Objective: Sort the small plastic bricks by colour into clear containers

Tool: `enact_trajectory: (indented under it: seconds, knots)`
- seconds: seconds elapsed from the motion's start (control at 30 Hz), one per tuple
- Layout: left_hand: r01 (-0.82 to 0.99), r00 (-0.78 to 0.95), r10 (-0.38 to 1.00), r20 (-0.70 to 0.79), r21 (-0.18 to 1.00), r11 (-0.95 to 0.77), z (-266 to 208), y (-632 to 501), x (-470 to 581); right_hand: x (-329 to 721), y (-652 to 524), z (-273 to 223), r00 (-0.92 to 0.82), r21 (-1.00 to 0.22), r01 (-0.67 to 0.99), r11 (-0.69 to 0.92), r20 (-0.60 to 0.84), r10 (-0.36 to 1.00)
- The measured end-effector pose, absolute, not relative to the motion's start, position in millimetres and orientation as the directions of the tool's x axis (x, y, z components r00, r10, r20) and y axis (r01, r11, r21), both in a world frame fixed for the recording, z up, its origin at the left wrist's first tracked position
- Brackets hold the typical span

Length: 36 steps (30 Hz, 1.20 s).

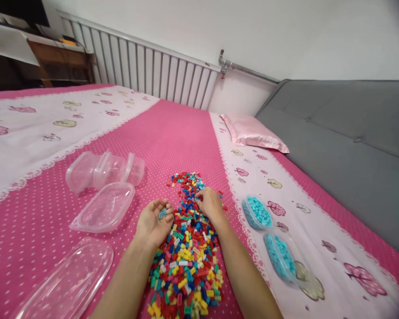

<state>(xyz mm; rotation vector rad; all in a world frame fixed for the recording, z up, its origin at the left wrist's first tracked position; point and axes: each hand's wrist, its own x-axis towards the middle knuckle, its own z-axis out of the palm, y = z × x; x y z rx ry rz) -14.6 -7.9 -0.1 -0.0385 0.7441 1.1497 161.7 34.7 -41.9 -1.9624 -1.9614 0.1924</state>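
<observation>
Multicoloured plastic bricks (186,261) are spread beneath the right hand (210,204), its hold unclear, small blue bricks (162,213) cupped in the left hand (152,223).

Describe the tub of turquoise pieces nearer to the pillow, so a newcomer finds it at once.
On the bed, find the pink pillow. Follow the pale strip from it towards you, right of the multicoloured brick pile. The tub is the first one reached; its neighbour, also holding turquoise pieces, sits nearer you.
</observation>
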Motion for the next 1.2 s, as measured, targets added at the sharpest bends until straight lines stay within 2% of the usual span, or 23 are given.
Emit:
enact_trajectory:
  seconds: [0.27, 0.47, 0.67, 0.73, 0.8, 0.87, 0.97, 1.2]
  knots:
    - [-0.829, 0.189, 0.787, -0.587, 0.335, 0.449, 3, -7, -9, 174, 35, -23, 0.052, -0.567, 0.817, 0.107, 0.257, 0.965]
    - [-0.809, 0.206, 0.795, -0.570, 0.358, 0.466, 10, -11, -4, 161, 16, 8, -0.070, -0.709, 0.659, 0.252, 0.276, 0.959]
    - [-0.794, 0.318, 0.786, -0.531, 0.303, 0.526, 10, -14, 1, 147, 0, 26, -0.260, -0.706, 0.580, 0.406, 0.312, 0.914]
    - [-0.793, 0.317, 0.784, -0.533, 0.304, 0.528, 10, -13, 0, 154, 1, 27, -0.172, -0.725, 0.593, 0.350, 0.311, 0.935]
    - [-0.796, 0.289, 0.793, -0.537, 0.325, 0.510, 8, -12, -3, 167, 5, 24, -0.006, -0.732, 0.644, 0.224, 0.288, 0.958]
    - [-0.795, 0.280, 0.810, -0.516, 0.349, 0.497, 7, -12, -6, 181, 11, 18, 0.066, -0.691, 0.714, 0.114, 0.228, 0.971]
    - [-0.775, 0.331, 0.812, -0.480, 0.353, 0.525, 7, -11, -10, 195, 20, 3, 0.017, -0.591, 0.804, 0.058, 0.120, 0.993]
    - [-0.774, 0.364, 0.810, -0.460, 0.335, 0.537, 7, -12, -13, 193, 28, -16, 0.023, -0.463, 0.886, 0.006, 0.056, 0.998]
